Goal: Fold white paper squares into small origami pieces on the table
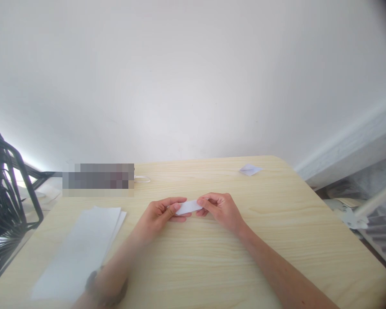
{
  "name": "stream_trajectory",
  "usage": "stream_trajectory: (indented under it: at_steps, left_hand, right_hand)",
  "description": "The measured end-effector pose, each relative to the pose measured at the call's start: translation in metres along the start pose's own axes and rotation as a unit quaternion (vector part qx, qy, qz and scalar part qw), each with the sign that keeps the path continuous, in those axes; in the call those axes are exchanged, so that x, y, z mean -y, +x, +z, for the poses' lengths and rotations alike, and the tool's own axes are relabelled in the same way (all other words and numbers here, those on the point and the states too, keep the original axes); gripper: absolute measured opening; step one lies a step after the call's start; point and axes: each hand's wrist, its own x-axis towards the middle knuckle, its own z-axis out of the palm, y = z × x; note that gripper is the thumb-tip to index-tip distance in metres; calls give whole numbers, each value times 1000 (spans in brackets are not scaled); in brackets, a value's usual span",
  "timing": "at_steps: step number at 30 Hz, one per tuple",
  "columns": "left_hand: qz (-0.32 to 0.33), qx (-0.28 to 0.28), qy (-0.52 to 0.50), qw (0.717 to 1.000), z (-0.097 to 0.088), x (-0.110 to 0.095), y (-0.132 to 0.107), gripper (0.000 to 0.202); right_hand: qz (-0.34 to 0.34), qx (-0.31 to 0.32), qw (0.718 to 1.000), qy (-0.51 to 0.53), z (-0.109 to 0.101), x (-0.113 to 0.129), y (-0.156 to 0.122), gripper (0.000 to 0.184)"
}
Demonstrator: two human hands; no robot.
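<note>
A small folded strip of white paper [188, 207] is held between both hands just above the light wooden table [212, 257]. My left hand [162, 213] pinches its left end with thumb and fingers closed. My right hand [219, 207] pinches the right end, fingers curled over it. Both forearms reach in from the bottom edge.
A stack of white paper sheets [80, 249] lies at the near left. A small folded paper piece [250, 169] rests at the far right of the table. A blurred-out object [98, 177] sits at the far left, and a black wire rack [6, 206] stands beside the table.
</note>
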Motion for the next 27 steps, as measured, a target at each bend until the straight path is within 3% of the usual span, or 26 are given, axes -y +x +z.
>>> stream_trajectory:
  at_steps: [7,13,21,27]
  left_hand:
    - [97,-70,159,980,-1,5,2,21]
    - [164,-98,281,941,1,4,0,16]
    - [264,-96,391,877,-3,9,0,21]
    - [293,-82,417,856,-3,6,-2,20]
  right_hand:
    - [-112,-39,983,-139,-1,-8,-1,19]
    - [-243,23,932,-266,-7,-3,-1,17]
    - [-252,47,912,-319,-7,-2,-1,15]
    - [-233,17,912,-338,-5,0,-1,14]
